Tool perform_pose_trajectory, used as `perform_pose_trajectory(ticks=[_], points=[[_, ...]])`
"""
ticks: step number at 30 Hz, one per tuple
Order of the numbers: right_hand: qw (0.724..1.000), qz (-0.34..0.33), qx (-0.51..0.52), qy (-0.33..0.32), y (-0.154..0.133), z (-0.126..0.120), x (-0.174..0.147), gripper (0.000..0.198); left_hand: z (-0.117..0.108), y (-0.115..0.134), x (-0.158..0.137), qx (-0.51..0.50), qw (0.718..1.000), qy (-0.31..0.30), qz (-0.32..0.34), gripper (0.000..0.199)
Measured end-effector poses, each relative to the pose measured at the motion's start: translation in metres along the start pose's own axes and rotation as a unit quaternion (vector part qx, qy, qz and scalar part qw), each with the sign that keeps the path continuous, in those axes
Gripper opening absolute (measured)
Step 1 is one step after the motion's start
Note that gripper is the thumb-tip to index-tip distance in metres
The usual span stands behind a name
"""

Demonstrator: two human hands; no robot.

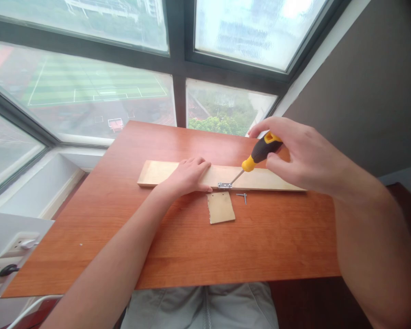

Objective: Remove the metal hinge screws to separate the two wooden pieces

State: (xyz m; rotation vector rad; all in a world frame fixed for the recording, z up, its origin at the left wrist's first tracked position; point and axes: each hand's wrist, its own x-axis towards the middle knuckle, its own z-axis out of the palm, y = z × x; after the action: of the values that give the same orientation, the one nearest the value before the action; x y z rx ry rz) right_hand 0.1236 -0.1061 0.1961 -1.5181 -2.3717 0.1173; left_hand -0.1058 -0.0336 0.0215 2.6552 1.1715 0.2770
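Observation:
A long pale wooden board (260,176) lies across the table. My left hand (188,176) spans its width, fingers toward the far edge and thumb at the near edge, holding it down. My right hand (297,151) is closed around the black and yellow handle of a screwdriver (260,152). The screwdriver slants down to the left, its tip at the right end of a small metal hinge (225,185) on the board's near edge. Just in front lie a small thin wooden piece (221,208) with two holes and a couple of screws (243,197).
The reddish-brown table (192,256) stands against dark-framed windows (180,64). A grey wall (363,91) rises on the right. Sockets with plugs (8,269) are at the lower left, and my lap is below the near edge.

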Motion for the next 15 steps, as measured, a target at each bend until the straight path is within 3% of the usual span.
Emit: perform_pose_trajectory(ticks=[4,7,9,13,15], points=[[0.998,0.040,-0.035,0.018,-0.0008,0.0019,0.0018,0.020,-0.0002,0.0006,-0.0001,-0.002,1.000,-0.003,-0.003,0.067],[0.992,0.091,-0.079,0.048,0.0001,0.0051,0.0034,0.025,0.0001,0.0007,-0.0002,-0.001,1.000,-0.002,-0.007,0.067],[0.994,0.073,-0.069,0.045,0.0010,0.0041,0.0030,0.019,0.0006,0.0003,-0.0002,-0.002,1.000,-0.002,-0.008,0.067],[0.999,0.025,-0.033,-0.014,0.0007,-0.0019,0.0010,0.035,0.0013,-0.0002,0.0000,-0.003,1.000,-0.001,-0.004,0.067],[0.999,0.030,-0.035,-0.020,0.0000,-0.0022,0.0013,0.032,0.0015,-0.0001,0.0000,-0.004,1.000,0.000,-0.005,0.068]])
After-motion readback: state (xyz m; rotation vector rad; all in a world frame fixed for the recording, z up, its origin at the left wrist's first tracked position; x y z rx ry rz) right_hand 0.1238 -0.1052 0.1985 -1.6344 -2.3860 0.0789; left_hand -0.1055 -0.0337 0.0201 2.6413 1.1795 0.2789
